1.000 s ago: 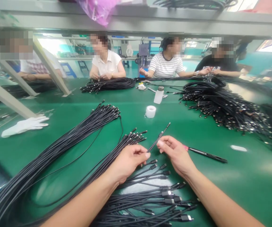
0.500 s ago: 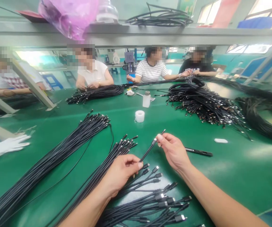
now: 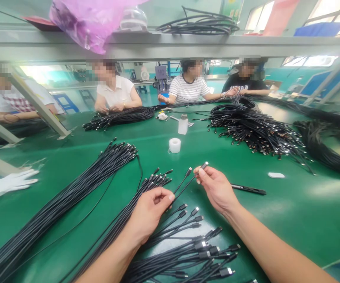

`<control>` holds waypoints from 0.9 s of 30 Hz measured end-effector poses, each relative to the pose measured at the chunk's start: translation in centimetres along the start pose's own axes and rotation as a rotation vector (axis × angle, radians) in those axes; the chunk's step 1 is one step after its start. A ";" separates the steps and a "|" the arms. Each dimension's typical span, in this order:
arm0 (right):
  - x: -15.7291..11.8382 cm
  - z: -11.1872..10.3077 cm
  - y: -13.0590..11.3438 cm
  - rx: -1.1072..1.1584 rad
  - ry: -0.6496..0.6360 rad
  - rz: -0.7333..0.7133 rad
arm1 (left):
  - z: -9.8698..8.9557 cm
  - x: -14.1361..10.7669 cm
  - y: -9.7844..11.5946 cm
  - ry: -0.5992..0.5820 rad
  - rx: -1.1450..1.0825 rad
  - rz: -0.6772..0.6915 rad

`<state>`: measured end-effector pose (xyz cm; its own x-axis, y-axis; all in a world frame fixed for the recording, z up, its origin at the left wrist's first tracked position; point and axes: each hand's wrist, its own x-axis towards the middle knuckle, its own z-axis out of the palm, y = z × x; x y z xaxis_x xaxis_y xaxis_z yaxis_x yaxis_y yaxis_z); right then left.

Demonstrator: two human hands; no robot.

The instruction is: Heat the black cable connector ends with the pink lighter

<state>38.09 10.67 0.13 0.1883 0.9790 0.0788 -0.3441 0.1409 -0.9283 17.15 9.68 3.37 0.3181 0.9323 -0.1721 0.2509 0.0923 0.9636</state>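
A bundle of black cables [image 3: 119,224] runs up just left of my left hand [image 3: 148,214], whose fingers [image 3: 164,195] curl almost shut around two black cables [image 3: 182,188]. Those cables rise past the fingertips, and my right hand [image 3: 217,188] pinches one near its connector between thumb and forefinger, with a black pen [image 3: 248,189] lying just right of those fingers.

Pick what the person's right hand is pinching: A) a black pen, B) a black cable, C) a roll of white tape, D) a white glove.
B. The right hand pinches a black cable just below its connector, while the black pen lies apart from the hand.
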 end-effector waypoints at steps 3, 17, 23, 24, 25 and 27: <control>0.0 0.0 0.0 0.019 -0.026 0.006 | -0.1 0.0 -0.2 0.021 0.028 0.052; -0.6 0.4 -0.3 0.031 -0.120 0.062 | -0.2 -0.1 -0.2 0.062 0.201 0.105; -0.8 0.5 -0.8 -0.088 -0.108 0.027 | -0.2 -0.8 -0.3 0.077 0.719 0.217; -0.7 0.4 -0.9 -0.123 -0.091 0.005 | -0.1 -0.9 -0.4 0.055 0.784 0.203; -0.6 0.2 -0.9 -0.167 -0.064 -0.020 | 0.0 -1.1 -0.5 0.029 0.836 0.183; -0.3 -0.3 -1.1 -0.271 0.021 -0.093 | 0.1 -1.4 -0.4 -0.040 0.888 0.153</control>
<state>38.65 10.22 1.04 0.2278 0.9600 0.1628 -0.0664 0.1821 -0.9810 16.66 8.29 3.19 0.4339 0.8976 -0.0779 0.8115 -0.3518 0.4667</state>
